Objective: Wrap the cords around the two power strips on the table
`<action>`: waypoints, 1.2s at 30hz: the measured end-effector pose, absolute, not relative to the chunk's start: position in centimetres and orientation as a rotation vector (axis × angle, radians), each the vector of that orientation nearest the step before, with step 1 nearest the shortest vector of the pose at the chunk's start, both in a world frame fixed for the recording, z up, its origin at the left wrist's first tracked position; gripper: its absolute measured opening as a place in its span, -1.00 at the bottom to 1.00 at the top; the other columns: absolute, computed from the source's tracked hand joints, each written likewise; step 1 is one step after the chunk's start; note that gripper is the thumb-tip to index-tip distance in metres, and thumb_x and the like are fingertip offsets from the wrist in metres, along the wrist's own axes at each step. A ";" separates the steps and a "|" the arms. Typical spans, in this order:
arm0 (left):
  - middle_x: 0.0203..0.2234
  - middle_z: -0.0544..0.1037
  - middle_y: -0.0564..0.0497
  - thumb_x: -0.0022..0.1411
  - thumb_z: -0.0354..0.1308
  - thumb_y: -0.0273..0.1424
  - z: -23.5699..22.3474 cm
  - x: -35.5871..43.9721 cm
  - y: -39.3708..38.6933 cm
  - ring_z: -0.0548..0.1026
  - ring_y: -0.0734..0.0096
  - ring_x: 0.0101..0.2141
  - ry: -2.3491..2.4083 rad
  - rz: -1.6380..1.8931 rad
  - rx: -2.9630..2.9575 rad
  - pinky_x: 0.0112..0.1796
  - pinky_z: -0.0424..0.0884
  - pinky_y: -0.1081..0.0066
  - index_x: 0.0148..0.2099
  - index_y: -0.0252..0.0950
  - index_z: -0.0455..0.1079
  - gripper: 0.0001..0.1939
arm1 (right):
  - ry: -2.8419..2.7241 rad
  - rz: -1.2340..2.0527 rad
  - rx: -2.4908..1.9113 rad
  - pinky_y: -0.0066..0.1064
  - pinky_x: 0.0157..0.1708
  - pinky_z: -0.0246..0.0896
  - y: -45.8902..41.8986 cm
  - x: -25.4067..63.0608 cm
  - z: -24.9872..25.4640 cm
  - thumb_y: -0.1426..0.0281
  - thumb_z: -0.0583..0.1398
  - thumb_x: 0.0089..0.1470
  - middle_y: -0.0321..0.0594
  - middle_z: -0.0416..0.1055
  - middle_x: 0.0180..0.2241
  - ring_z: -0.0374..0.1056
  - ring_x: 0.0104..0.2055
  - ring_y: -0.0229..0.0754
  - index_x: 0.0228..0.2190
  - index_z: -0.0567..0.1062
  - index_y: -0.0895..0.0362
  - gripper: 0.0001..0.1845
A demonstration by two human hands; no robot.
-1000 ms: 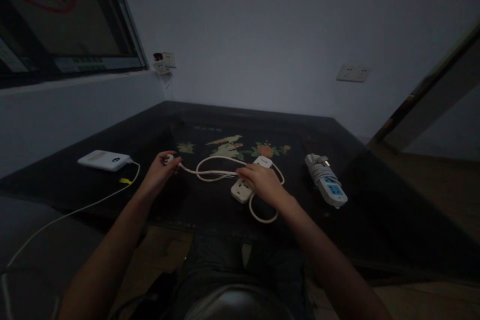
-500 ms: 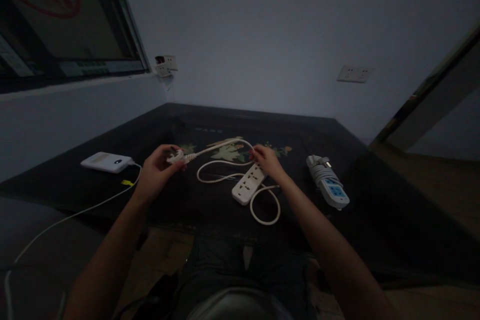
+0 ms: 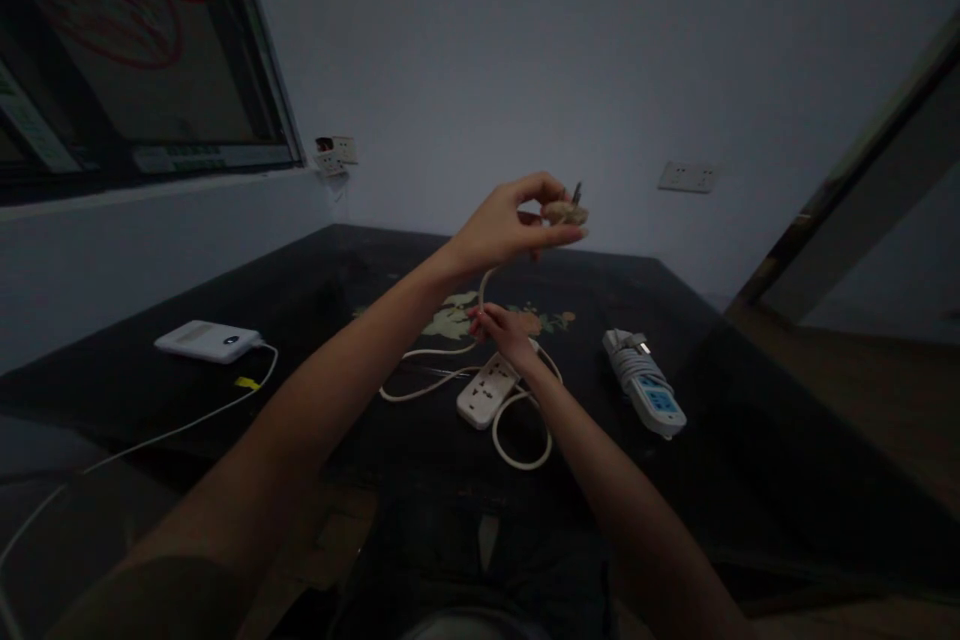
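Observation:
Raised above the far part of the table, my left hand (image 3: 514, 222) pinches a white plug (image 3: 566, 213) by its body, its metal prongs pointing up. From behind that hand the white cord (image 3: 486, 282) runs down to my right hand (image 3: 502, 328), whose fingers are closed around it. Under the right hand lies the white power strip (image 3: 486, 393), its sockets facing up and its far end partly hidden. More of its cord curls in loops on the table on both sides of it.
On the right of the dark table (image 3: 300, 280) rests a second power strip (image 3: 646, 385), blue-faced, with its cord wrapped round it. At left lie a white power bank (image 3: 208, 341) with a cable and a yellow scrap (image 3: 247, 383). A wall socket (image 3: 688, 177) is at back right.
My left hand has carried the plug up and to the right, crossing over the table. The right hand stays near the strip, still on the cord. The view has tilted slightly.

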State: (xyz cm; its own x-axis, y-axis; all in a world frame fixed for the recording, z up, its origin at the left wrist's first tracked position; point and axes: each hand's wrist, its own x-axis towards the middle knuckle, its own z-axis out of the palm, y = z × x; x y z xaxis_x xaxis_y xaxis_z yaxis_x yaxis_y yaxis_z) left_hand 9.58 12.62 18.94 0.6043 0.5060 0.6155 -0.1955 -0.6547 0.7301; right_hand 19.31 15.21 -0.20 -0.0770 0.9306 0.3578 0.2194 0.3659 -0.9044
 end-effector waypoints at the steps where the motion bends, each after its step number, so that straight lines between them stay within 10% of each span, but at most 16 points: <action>1: -0.39 0.43 0.06 0.07 0.28 -0.48 19.6 10.8 13.6 0.34 0.64 -0.50 0.268 1.143 1.994 -0.41 0.27 0.50 -0.28 -0.37 0.30 -0.79 | -1.547 0.856 -1.052 -0.46 -0.42 0.23 15.0 19.2 -0.1 0.34 0.06 0.14 -0.28 0.41 -0.49 0.33 -0.45 -0.27 -0.30 0.43 0.16 -0.81; 16: -0.48 0.49 0.05 0.19 0.17 -0.52 23.4 9.1 24.5 0.38 0.66 -0.54 0.401 1.028 1.497 -0.31 0.36 0.52 -0.32 -0.34 0.35 -0.95 | -1.511 1.148 -0.790 -0.40 -0.34 0.28 11.4 19.2 1.7 0.28 0.21 0.01 -0.20 0.53 -0.36 0.39 -0.46 -0.27 -0.08 0.41 0.17 -0.59; 26: -0.45 0.43 0.10 0.09 0.24 -0.46 27.2 8.5 23.0 0.41 0.60 -0.45 0.449 1.528 1.831 -0.48 0.27 0.60 -0.29 -0.28 0.22 -0.78 | -1.316 1.089 -0.863 -0.31 -0.35 0.37 13.6 18.2 -2.1 0.26 0.30 -0.18 -0.23 0.51 -0.43 0.46 -0.36 -0.14 -0.43 0.41 0.11 -0.74; 36: -0.48 0.41 0.06 0.02 0.16 -0.55 27.6 -0.5 26.5 0.37 0.53 -0.51 1.159 1.738 2.217 -0.51 0.31 0.55 -0.05 -0.30 0.35 -0.62 | -1.115 0.979 -0.869 -0.37 -0.41 0.41 15.0 20.8 0.1 0.25 0.24 -0.12 -0.35 0.46 -0.46 0.43 -0.48 -0.23 -0.17 0.25 0.04 -0.55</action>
State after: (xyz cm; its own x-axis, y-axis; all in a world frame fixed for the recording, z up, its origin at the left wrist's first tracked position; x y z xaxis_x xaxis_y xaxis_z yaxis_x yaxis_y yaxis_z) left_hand -0.53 26.46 27.61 0.0611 0.6070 0.7923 0.4983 -0.7064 0.5028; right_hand 20.78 14.96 0.10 0.1449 0.9392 0.3113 -0.1869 0.3349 -0.9235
